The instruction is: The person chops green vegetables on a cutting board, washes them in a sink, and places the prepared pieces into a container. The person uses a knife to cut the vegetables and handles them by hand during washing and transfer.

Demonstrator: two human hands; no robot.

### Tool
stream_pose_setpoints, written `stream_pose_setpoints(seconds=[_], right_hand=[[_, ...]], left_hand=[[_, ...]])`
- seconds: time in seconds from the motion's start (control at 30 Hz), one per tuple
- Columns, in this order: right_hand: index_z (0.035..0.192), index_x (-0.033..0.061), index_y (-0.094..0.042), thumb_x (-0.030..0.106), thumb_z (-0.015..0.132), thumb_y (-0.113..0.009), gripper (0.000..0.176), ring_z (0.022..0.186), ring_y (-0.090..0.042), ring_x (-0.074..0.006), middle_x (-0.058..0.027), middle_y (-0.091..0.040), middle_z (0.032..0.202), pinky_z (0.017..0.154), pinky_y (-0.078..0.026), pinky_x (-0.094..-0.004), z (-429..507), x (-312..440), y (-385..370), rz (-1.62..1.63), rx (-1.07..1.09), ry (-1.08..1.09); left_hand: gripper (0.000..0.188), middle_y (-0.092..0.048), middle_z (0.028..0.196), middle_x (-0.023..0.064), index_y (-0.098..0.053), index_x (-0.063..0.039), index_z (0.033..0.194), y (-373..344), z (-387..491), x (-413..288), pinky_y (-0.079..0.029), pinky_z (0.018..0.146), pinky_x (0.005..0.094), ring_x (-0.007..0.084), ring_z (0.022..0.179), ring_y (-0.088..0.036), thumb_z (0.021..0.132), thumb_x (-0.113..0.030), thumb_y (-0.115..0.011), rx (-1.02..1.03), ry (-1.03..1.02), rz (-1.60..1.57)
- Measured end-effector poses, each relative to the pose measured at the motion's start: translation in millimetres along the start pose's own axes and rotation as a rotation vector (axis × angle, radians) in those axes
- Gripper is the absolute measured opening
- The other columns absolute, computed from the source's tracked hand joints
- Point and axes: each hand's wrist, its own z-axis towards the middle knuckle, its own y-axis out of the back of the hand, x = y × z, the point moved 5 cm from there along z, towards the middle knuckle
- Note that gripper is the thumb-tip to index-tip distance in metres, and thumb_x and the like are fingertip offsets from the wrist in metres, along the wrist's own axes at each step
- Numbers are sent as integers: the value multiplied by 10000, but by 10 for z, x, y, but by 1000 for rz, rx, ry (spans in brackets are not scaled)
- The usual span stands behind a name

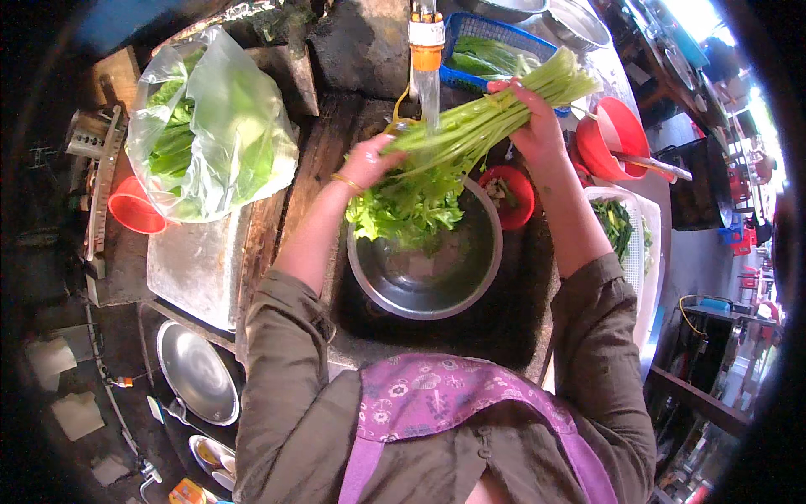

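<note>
A bunch of leafy celery (478,123) lies slantwise across both hands, under the running water of a tap (427,44). My right hand (535,116) grips the stalks near their pale cut ends. Around the lower stalks, close to the leaves, my left hand (370,162) is closed. The green leaves hang over the far left rim of a metal basin (434,312), which stands in a dark sink (522,302). Beside the basin's right rim sits a small red bowl (521,198) with vegetable scraps in it.
To the left, a clear plastic bag (245,126) of leafy greens rests near a red scoop (135,208) and a metal sheet (195,264). A blue basket (478,28) of greens stands behind the tap's right side. Red bowls (620,132) and a white basket (630,208) line the right.
</note>
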Motion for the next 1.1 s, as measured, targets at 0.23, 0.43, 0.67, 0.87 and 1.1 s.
stream_pose_setpoints(seconds=[0.23,0.43,0.67,0.87,1.1], right_hand=[[935,18,-535,130,807,-555,171,904,-553,-259,-141,-584,961,831,-427,-392,60,-325,-252,123,11,-25],[952,12,-532,163,832,-544,193,917,-552,-257,-118,-582,952,847,-427,-385,128,-432,-420,144,32,-110],[897,-12,-565,195,803,-578,228,792,-585,-219,-118,-604,851,756,-456,-344,-45,-209,-977,-99,75,-117],[954,-11,-556,219,831,-541,261,866,-570,-207,-108,-599,920,809,-436,-332,-173,343,-839,-313,78,-65],[975,-31,-549,199,833,-528,271,943,-542,-269,-147,-589,968,874,-404,-397,-533,959,-586,-23,69,72]], left_hand=[[241,-589,771,-4,-586,-7,950,689,-51,-198,-421,638,227,67,662,-510,810,-201,-609,-115,52,24],[337,-599,892,20,-548,-17,1072,472,-253,237,-428,748,243,90,810,-524,814,-225,-611,97,163,-35],[505,-582,1009,36,-487,3,1145,-89,-106,-606,-430,804,254,109,893,-533,742,-217,-697,214,-77,-259],[418,-611,930,52,-533,-18,1084,-207,136,-960,-429,789,259,113,849,-548,707,-129,-679,399,-108,-87],[420,-615,942,49,-527,-49,1121,-240,25,-644,-428,775,260,100,839,-532,720,-112,-637,515,69,-6]])
